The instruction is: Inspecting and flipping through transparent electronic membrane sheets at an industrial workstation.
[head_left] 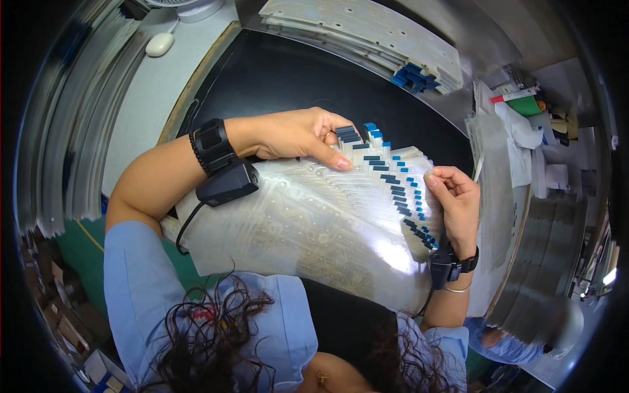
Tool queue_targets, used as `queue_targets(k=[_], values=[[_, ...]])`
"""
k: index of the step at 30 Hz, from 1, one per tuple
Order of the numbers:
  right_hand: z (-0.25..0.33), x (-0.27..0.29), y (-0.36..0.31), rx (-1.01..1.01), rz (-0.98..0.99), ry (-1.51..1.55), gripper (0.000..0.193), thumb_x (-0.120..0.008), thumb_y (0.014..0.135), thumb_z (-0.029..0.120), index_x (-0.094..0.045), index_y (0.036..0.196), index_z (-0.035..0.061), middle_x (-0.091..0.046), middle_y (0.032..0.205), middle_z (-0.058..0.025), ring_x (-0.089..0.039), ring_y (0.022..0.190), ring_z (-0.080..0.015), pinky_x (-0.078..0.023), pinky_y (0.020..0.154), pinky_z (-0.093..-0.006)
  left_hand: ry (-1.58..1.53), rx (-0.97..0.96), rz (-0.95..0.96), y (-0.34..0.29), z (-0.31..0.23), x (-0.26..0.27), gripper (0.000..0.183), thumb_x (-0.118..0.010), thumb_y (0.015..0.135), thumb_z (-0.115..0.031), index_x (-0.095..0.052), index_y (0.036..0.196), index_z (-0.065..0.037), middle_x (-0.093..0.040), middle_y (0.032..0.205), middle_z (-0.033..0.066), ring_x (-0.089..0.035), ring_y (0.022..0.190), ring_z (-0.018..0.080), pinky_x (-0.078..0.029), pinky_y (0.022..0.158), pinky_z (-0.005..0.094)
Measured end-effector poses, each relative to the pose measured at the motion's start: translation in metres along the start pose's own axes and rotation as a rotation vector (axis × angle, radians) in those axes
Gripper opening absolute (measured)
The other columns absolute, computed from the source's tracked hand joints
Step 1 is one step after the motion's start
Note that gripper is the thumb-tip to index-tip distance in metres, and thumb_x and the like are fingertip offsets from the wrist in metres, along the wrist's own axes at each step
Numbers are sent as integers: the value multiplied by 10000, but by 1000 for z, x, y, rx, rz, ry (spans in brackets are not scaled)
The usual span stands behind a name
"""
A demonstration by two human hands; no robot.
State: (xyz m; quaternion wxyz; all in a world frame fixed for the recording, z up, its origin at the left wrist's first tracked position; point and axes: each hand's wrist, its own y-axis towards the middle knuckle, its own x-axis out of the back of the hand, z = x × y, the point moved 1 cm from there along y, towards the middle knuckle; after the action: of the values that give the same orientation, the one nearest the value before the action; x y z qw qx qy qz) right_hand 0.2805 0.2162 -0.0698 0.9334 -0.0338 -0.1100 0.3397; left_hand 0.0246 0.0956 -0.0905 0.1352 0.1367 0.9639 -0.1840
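A fanned stack of clear, thin plastic sheets [282, 226] lies in front of me, slanting over the table's near edge. Faint line patterns and small round marks show through it. Dark grey-blue tabs [379, 163] and bright blue tabs [410, 179] run in two stepped rows down its right part. My left hand [298, 134] grips the far edge, thumb on top near the dark tabs, the other fingers partly hidden behind. At the right edge, my right hand [457, 200] pinches the sheets between thumb and forefinger, beside the blue tabs.
A black mat [282, 72] covers the table beyond the sheets. Behind it lies another stack of sheets [367, 33] with blue tabs [414, 77]. A white mouse [160, 44] sits at far left, near hanging sheets [78, 131]. Another person [511, 340] is at lower right.
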Motion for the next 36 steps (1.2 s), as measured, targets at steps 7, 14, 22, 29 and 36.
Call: queue_targets(k=[7, 14, 22, 29, 36], values=[[-2, -1, 6, 10, 42, -32, 105, -668, 848, 71, -635, 885, -22, -642, 768, -23, -573, 668, -36, -455, 624, -157, -21, 15, -24, 0, 0, -3, 465, -745, 791, -169, -538, 1182, -26, -641, 683, 35, -539, 548, 19, -367, 478, 158], [-7, 2, 6, -17, 52, 11, 109, -674, 846, 78, -636, 886, -17, -642, 772, -19, -569, 667, -35, -454, 622, -156, 42, 2, 1, 0, 1, -1, 448, -744, 790, -159, -545, 1165, -17, -652, 715, 40, -557, 571, 24, -395, 500, 154], [-6, 1, 3, -35, 34, 64, 100, -666, 849, 67, -637, 889, -20, -649, 783, -26, -574, 673, -37, -457, 629, -156, 3, 9, 11, 1, 1, 2, 449, -744, 787, -145, -547, 1170, -19, -674, 805, 62, -600, 644, 41, -450, 555, 162], [-6, -3, 8, -23, 59, 26, 108, -666, 848, 66, -640, 901, -25, -651, 782, -31, -579, 675, -42, -463, 634, -162, 4, -7, -1, 3, 7, 5, 455, -750, 781, -149, -552, 1171, -25, -673, 814, 59, -599, 664, 41, -461, 575, 169], [-5, -3, 9, -44, 74, 46, 117, -660, 854, 73, -640, 913, -27, -652, 794, -33, -583, 684, -49, -463, 646, -162, 13, 20, -8, 2, 5, 2, 489, -760, 770, -148, -543, 1190, -22, -666, 793, 55, -593, 651, 37, -457, 569, 167]])
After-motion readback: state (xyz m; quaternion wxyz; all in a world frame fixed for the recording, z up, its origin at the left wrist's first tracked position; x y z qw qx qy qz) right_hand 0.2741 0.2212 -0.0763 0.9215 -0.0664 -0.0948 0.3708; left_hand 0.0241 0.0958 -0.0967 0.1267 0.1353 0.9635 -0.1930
